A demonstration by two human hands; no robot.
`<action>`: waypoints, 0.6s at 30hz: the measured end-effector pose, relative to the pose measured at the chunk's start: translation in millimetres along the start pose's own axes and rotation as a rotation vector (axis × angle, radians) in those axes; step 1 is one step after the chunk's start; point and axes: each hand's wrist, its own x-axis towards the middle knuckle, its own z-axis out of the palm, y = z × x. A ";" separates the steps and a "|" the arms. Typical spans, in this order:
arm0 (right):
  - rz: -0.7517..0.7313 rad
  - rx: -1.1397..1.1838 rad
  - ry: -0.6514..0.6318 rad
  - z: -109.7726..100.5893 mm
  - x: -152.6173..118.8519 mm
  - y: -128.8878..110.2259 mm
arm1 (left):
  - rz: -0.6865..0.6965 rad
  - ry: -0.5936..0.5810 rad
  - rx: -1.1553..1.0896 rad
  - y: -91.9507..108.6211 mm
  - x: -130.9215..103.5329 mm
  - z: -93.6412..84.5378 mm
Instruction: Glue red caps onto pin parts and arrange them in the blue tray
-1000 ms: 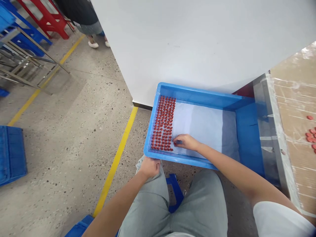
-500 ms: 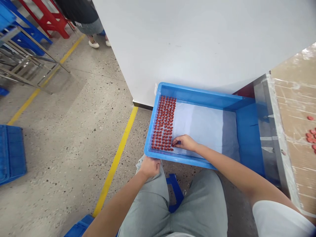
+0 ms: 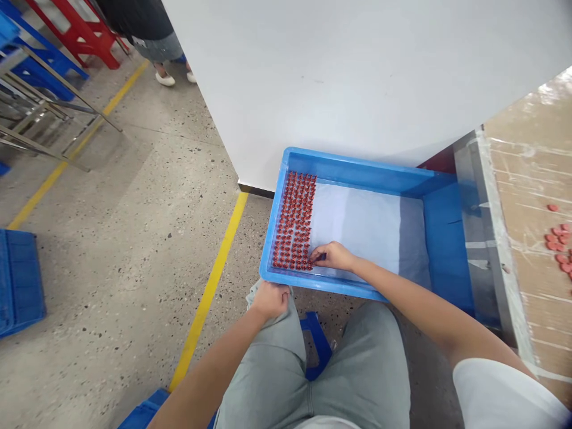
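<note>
A blue plastic tray [image 3: 333, 287] with a white liner lies in front of me, above my knees. Small dark red pointed pieces [image 3: 295, 220] stand upright in close rows along its left end. At the near end of the innermost row, my right hand [image 3: 333, 256] pinches what looks like one small red piece, thumb and fingertips low against the liner. My left hand [image 3: 270, 300] is curled closed on my left knee, just below the tray's near left corner. Whatever its fingers may hold is hidden.
On the right, flat red discs [image 3: 556, 235] lie scattered on a cardboard-covered bench [image 3: 513, 179] with a metal edge. A white panel [image 3: 339, 77] stands behind the tray. Blue crates [image 3: 20, 280], a metal-framed stand [image 3: 49, 113] and a standing person [image 3: 156, 44] are to the left.
The view has shifted slightly. My right hand stays by the end of the innermost row, its fingertips barely moved. My left hand has kept its place on the knee.
</note>
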 end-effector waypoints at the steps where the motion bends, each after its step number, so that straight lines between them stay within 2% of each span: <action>1: 0.008 0.022 0.016 -3.1 -2.0 -0.9 | 0.002 0.007 -0.008 0.9 0.4 0.9; 3: 0.054 0.056 0.094 -10.6 -8.5 -3.1 | 0.018 0.020 -0.025 4.4 1.6 2.3; 5: 0.138 0.070 0.239 -16.9 -21.6 -6.9 | 0.052 0.031 -0.040 9.7 1.8 2.9; 7: 0.241 0.070 0.422 -17.3 -44.8 -14.4 | 0.095 0.044 -0.053 15.4 -0.4 3.0; 9: 0.342 0.070 0.598 -6.5 -79.4 -27.7 | 0.137 0.059 -0.064 20.7 -4.9 4.0; 12: 0.460 0.089 0.782 35.8 -145.6 -58.3 | 0.175 0.089 -0.089 37.3 -11.6 7.8; 14: 0.494 0.183 0.855 77.6 -191.3 -82.0 | 0.222 0.080 -0.131 65.9 -16.3 7.9; 16: 0.502 0.301 0.814 122.6 -233.9 -104.5 | 0.323 0.033 -0.220 113.9 -27.0 0.2; 18: 0.526 0.385 0.791 164.8 -273.4 -124.6 | 0.428 -0.037 -0.566 174.5 -47.7 -18.9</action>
